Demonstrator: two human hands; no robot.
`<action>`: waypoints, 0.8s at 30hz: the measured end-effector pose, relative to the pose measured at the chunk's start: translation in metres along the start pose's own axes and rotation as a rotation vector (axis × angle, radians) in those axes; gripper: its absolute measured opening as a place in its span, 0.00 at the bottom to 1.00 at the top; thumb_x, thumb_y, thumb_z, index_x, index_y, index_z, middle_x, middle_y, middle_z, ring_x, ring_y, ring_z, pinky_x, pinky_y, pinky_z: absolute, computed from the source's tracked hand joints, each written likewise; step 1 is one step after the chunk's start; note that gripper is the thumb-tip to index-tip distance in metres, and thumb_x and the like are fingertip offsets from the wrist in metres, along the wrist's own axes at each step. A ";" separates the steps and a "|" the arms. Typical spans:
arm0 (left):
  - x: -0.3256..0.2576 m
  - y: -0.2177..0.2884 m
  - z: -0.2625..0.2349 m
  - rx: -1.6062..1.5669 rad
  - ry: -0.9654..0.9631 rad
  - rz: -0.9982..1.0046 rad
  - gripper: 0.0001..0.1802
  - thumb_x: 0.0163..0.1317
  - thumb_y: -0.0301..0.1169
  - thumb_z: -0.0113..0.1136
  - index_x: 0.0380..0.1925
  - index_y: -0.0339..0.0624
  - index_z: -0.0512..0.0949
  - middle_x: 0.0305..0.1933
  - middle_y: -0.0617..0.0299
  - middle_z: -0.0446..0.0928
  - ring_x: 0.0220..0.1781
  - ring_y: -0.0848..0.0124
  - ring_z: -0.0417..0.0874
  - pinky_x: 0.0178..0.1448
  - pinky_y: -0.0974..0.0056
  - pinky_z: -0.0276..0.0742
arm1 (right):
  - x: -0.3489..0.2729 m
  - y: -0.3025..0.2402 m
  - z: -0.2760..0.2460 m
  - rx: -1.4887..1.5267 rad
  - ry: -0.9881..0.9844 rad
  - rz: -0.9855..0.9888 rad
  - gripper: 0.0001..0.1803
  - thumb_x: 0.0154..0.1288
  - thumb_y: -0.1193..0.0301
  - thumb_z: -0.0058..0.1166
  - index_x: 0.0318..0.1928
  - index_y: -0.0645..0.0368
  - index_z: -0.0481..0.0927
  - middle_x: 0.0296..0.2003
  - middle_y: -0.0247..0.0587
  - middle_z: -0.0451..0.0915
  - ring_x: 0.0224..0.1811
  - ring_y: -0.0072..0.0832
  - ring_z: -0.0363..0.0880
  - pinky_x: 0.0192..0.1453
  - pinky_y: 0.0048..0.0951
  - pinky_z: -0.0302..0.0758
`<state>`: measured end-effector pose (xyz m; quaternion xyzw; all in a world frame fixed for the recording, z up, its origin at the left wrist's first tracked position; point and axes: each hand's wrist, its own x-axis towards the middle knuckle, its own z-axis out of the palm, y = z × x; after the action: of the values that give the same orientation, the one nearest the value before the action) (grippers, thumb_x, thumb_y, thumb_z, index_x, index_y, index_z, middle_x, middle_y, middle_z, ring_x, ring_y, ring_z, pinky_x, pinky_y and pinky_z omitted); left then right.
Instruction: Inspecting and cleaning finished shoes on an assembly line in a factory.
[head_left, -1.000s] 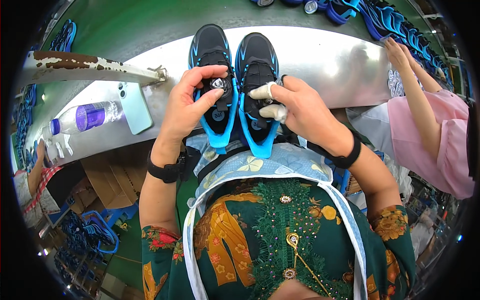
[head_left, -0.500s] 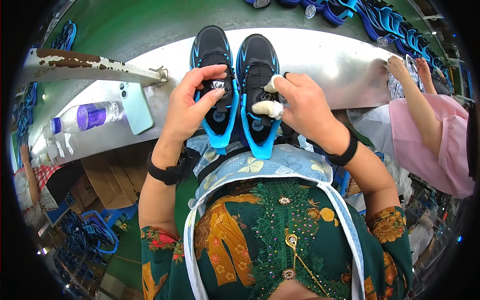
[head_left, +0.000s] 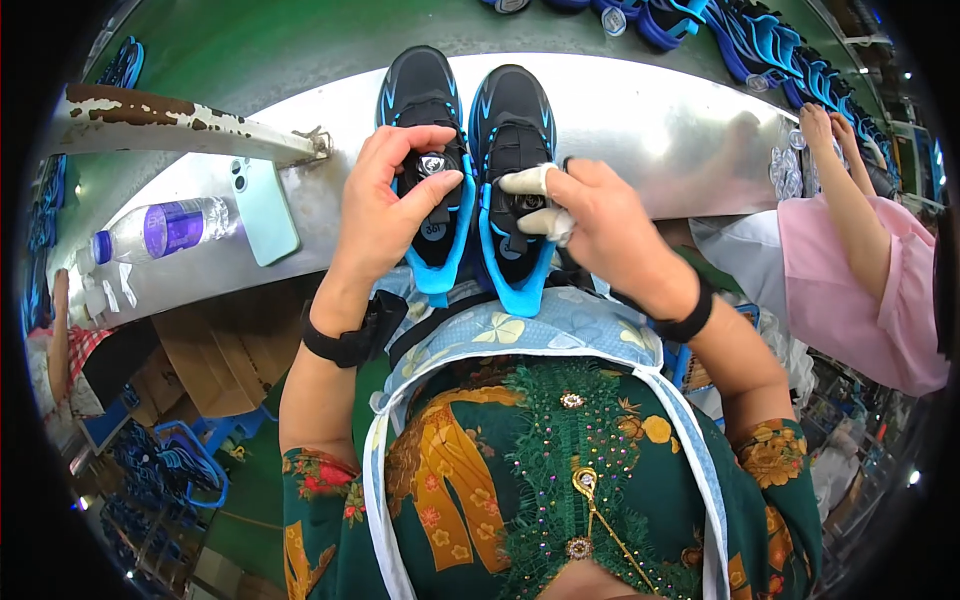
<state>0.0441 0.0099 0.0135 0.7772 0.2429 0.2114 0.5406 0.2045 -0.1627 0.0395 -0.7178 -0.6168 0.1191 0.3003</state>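
Note:
A pair of black and blue sports shoes, the left shoe (head_left: pixel 420 75) and the right shoe (head_left: pixel 512 95), stands side by side on the metal worktable, toes pointing away from me. Each tongue carries a round lacing dial. My left hand (head_left: pixel 385 200) curls its thumb and fingers around the silver-faced dial (head_left: pixel 431 165) of the left shoe. White finger cots (head_left: pixel 528 181) cover the thumb and a finger of my right hand (head_left: pixel 610 225), which pinch at the dial (head_left: pixel 530 203) of the right shoe, partly hiding it.
Left on the worktable (head_left: pixel 650 120) lie a pale green phone (head_left: pixel 266 212) and a water bottle (head_left: pixel 160 230). A chipped metal bar (head_left: pixel 190 130) crosses above them. Blue shoes (head_left: pixel 750 50) line the far right. A person in pink (head_left: pixel 840 270) works at right; cardboard boxes (head_left: pixel 220 350) stand below left.
My right hand's covered fingers have shifted around the right shoe's dial, the upper one moving left. My left hand stays at the left shoe's dial.

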 end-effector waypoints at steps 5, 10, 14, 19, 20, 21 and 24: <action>0.000 -0.006 -0.004 0.010 -0.023 -0.009 0.18 0.54 0.29 0.67 0.46 0.41 0.81 0.43 0.63 0.76 0.46 0.70 0.77 0.53 0.68 0.72 | 0.003 0.001 0.003 -0.131 0.089 0.018 0.18 0.53 0.63 0.68 0.44 0.55 0.80 0.26 0.40 0.75 0.32 0.41 0.75 0.37 0.39 0.71; 0.001 -0.003 -0.002 -0.014 0.017 -0.027 0.17 0.55 0.27 0.66 0.47 0.42 0.81 0.43 0.61 0.76 0.48 0.70 0.77 0.55 0.67 0.71 | 0.006 0.000 0.003 0.050 0.012 0.063 0.17 0.53 0.64 0.68 0.40 0.57 0.79 0.25 0.41 0.74 0.31 0.42 0.74 0.37 0.40 0.70; 0.005 -0.018 -0.021 -0.340 -0.209 -0.043 0.18 0.56 0.27 0.66 0.48 0.41 0.80 0.45 0.59 0.77 0.50 0.66 0.77 0.57 0.65 0.71 | 0.011 -0.004 0.002 -0.085 0.063 0.032 0.17 0.52 0.64 0.69 0.39 0.58 0.79 0.25 0.42 0.74 0.31 0.43 0.75 0.36 0.41 0.70; 0.006 -0.011 -0.018 0.140 -0.111 0.052 0.23 0.56 0.29 0.66 0.54 0.44 0.77 0.44 0.65 0.75 0.45 0.72 0.74 0.48 0.70 0.66 | 0.029 0.002 -0.011 0.138 -0.079 0.112 0.15 0.57 0.67 0.67 0.43 0.58 0.81 0.27 0.46 0.77 0.33 0.44 0.77 0.38 0.42 0.73; 0.006 -0.020 -0.023 -0.027 -0.179 0.002 0.22 0.56 0.29 0.66 0.53 0.44 0.78 0.45 0.65 0.75 0.46 0.72 0.74 0.49 0.70 0.66 | 0.036 0.004 -0.012 0.134 -0.089 0.098 0.15 0.59 0.68 0.65 0.47 0.56 0.82 0.28 0.48 0.78 0.34 0.45 0.77 0.39 0.41 0.73; 0.008 -0.022 -0.027 -0.201 -0.254 -0.042 0.22 0.56 0.29 0.66 0.53 0.44 0.78 0.45 0.65 0.75 0.46 0.72 0.74 0.50 0.70 0.67 | 0.043 0.009 -0.011 0.133 -0.093 0.086 0.15 0.59 0.68 0.65 0.47 0.56 0.82 0.28 0.48 0.78 0.34 0.45 0.77 0.39 0.41 0.73; 0.003 -0.007 -0.021 -0.245 -0.129 0.071 0.20 0.56 0.27 0.65 0.51 0.43 0.79 0.45 0.65 0.75 0.46 0.73 0.74 0.51 0.72 0.66 | 0.078 0.016 -0.004 0.066 -0.180 0.072 0.20 0.61 0.68 0.62 0.55 0.55 0.80 0.32 0.50 0.79 0.37 0.48 0.77 0.42 0.42 0.74</action>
<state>0.0328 0.0295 0.0139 0.7253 0.1523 0.2082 0.6383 0.2360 -0.0899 0.0485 -0.7156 -0.6109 0.2138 0.2626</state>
